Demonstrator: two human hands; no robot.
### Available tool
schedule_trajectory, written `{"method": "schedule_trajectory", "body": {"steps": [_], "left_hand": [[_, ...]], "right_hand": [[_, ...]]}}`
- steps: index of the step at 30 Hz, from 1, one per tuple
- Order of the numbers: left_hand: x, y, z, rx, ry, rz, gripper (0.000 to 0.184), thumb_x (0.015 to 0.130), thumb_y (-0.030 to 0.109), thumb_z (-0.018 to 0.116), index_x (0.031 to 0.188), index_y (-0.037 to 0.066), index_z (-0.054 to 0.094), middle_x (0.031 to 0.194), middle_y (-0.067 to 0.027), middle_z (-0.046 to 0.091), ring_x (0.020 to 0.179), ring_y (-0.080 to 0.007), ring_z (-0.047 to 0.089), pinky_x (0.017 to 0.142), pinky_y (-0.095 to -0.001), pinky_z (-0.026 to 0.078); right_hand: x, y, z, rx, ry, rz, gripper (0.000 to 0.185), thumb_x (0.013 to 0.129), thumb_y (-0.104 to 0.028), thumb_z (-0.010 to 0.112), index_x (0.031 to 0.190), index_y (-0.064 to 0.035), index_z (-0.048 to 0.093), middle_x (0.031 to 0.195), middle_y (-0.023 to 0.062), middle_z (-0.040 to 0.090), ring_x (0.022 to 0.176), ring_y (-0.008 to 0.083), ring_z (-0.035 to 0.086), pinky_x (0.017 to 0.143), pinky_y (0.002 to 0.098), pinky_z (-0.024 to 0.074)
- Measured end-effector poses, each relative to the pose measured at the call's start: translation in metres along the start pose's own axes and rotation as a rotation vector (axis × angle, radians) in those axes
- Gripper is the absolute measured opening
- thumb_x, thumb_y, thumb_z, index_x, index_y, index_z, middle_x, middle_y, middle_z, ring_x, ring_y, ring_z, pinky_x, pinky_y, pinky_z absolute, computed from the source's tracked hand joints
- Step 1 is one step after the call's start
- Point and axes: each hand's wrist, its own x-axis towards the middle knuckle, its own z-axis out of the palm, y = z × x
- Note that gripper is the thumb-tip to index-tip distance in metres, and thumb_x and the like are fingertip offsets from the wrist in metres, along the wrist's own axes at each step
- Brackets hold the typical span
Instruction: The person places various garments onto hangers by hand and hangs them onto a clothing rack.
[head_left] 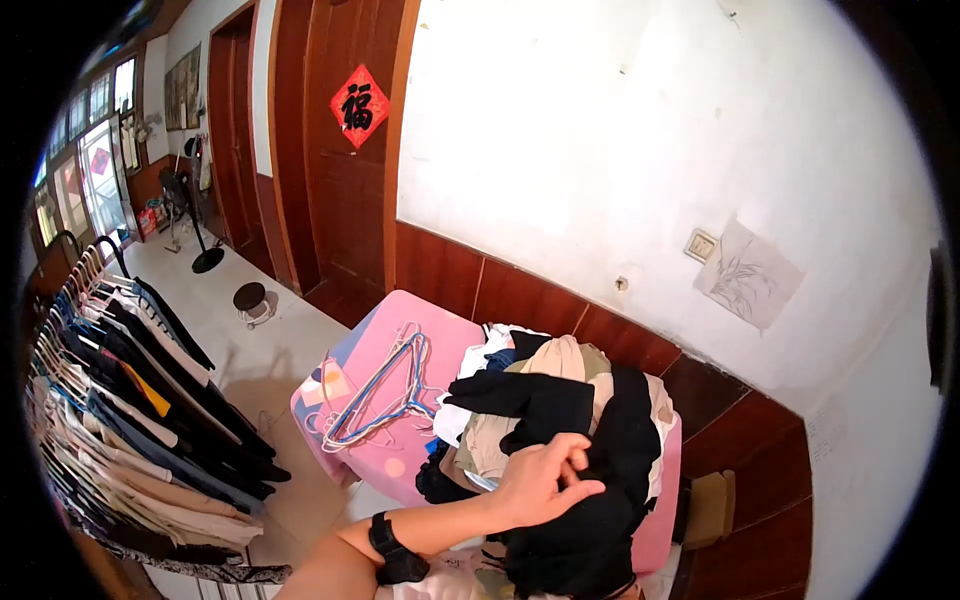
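My left hand (pixel 545 484) reaches in from the lower left over a black garment (pixel 575 545). Its fingers are loosely bent and the thumb stands apart from them; I see nothing gripped between them. The black garment hangs over the near side of the pile and runs down to the bottom of the view. One long black part, like a sleeve or leg (pixel 495 392), lies leftward across beige clothes (pixel 553 362). A black band (pixel 396 550) is around my left forearm. My right hand does not show; the cloth or the view's lower edge may hide it.
Blue and white hangers (pixel 385 385) lie on a pink-covered table (pixel 395 470), left of the clothes pile. A rack of hung clothes (pixel 150 400) stands at left. Behind are a small stool (pixel 250 296), a standing fan (pixel 205 260) and wooden doors (pixel 350 190). A cardboard box (pixel 710 510) sits at right.
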Motion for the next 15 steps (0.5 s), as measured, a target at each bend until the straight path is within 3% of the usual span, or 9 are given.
{"method": "schedule_trajectory", "body": {"steps": [2, 3, 4, 7, 9, 12, 14, 15], "left_hand": [[-0.008, -0.017, -0.004, -0.008, 0.114, -0.094, 0.046, 0.083, 0.020, 0.077, 0.114, 0.004, 0.047, 0.082, -0.0024, 0.060, 0.053, -0.0101, 0.058, 0.051, -0.0220, 0.044], [-0.006, -0.014, -0.015, 0.016, 0.149, -0.174, 0.048, 0.081, 0.020, 0.078, 0.113, 0.003, 0.047, 0.081, -0.0044, 0.059, 0.056, -0.0098, 0.054, 0.056, -0.0246, 0.046], [0.000, -0.017, -0.024, 0.177, 0.225, -0.087, 0.050, 0.080, 0.022, 0.079, 0.114, 0.003, 0.047, 0.080, -0.0075, 0.058, 0.065, -0.0147, 0.057, 0.062, -0.0302, 0.048], [0.011, -0.040, -0.033, 0.269, 0.276, 0.014, 0.048, 0.080, 0.026, 0.078, 0.109, 0.000, 0.048, 0.079, -0.0138, 0.058, 0.074, -0.0197, 0.059, 0.066, -0.0343, 0.047], [0.006, -0.062, -0.033, 0.170, -0.036, -0.110, 0.041, 0.084, 0.027, 0.072, 0.105, -0.003, 0.053, 0.089, -0.0210, 0.063, 0.079, -0.0361, 0.063, 0.067, -0.0408, 0.050], [0.008, -0.066, -0.044, 0.074, 0.022, -0.272, 0.030, 0.086, 0.023, 0.068, 0.099, -0.002, 0.056, 0.086, -0.0247, 0.062, 0.080, -0.0413, 0.062, 0.067, -0.0421, 0.049], [0.008, -0.065, -0.046, 0.075, 0.079, -0.220, 0.023, 0.087, 0.020, 0.067, 0.095, 0.000, 0.057, 0.077, -0.0224, 0.060, 0.074, -0.0409, 0.062, 0.063, -0.0419, 0.048], [0.008, -0.060, -0.044, 0.054, -0.026, -0.180, 0.023, 0.087, 0.019, 0.067, 0.093, 0.000, 0.057, 0.077, -0.0220, 0.060, 0.073, -0.0404, 0.062, 0.062, -0.0417, 0.047]], "right_hand": [[0.001, 0.001, 0.001, 0.005, 0.001, -0.001, 0.036, 0.098, -0.017, 0.052, 0.128, 0.0028, 0.054, 0.125, 0.0108, 0.060, 0.108, 0.0175, 0.056, 0.098, 0.0280, 0.0435], [0.002, 0.002, 0.002, 0.005, 0.003, -0.001, 0.036, 0.098, -0.017, 0.052, 0.128, 0.0029, 0.054, 0.125, 0.0107, 0.060, 0.108, 0.0175, 0.056, 0.098, 0.0280, 0.0435], [0.002, 0.001, 0.002, 0.009, 0.005, -0.004, 0.036, 0.098, -0.017, 0.052, 0.128, 0.0029, 0.054, 0.125, 0.0107, 0.060, 0.108, 0.0175, 0.056, 0.098, 0.0280, 0.0435], [0.004, 0.003, 0.004, 0.012, 0.012, -0.003, 0.036, 0.098, -0.017, 0.052, 0.128, 0.0029, 0.055, 0.125, 0.0106, 0.060, 0.108, 0.0174, 0.056, 0.098, 0.0281, 0.0435], [0.004, 0.003, 0.004, 0.013, 0.016, -0.004, 0.036, 0.098, -0.017, 0.052, 0.128, 0.0029, 0.055, 0.125, 0.0105, 0.060, 0.108, 0.0173, 0.056, 0.098, 0.0281, 0.0435], [0.010, 0.003, 0.009, 0.015, 0.010, -0.009, 0.036, 0.098, -0.017, 0.051, 0.128, 0.0030, 0.055, 0.125, 0.0104, 0.060, 0.108, 0.0173, 0.056, 0.098, 0.0281, 0.0435], [0.007, 0.003, 0.006, 0.019, 0.023, -0.008, 0.036, 0.098, -0.017, 0.051, 0.128, 0.0030, 0.055, 0.125, 0.0104, 0.060, 0.108, 0.0172, 0.056, 0.098, 0.0282, 0.0435], [0.007, 0.003, 0.006, 0.023, 0.025, -0.011, 0.035, 0.098, -0.017, 0.051, 0.128, 0.0030, 0.055, 0.125, 0.0103, 0.060, 0.108, 0.0172, 0.056, 0.098, 0.0282, 0.0435]]}}
